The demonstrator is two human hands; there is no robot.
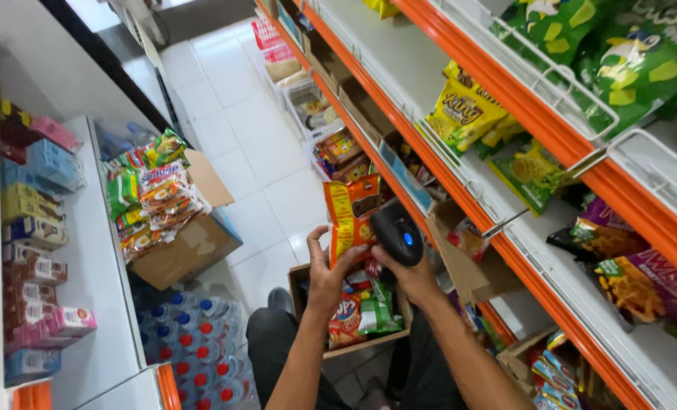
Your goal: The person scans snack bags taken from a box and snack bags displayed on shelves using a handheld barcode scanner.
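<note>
My left hand holds up an orange snack packet by its lower edge, near the middle of the view. My right hand grips a black handheld scanner with a lit blue button, held right beside the packet and touching its right side. Below both hands sits an open cardboard box holding several more snack packets, resting on my lap.
Orange-edged shelves with wire rails and snack bags run along the right. A white shelf with boxed goods is on the left. Another carton of packets and shrink-wrapped bottles sit on the tiled floor.
</note>
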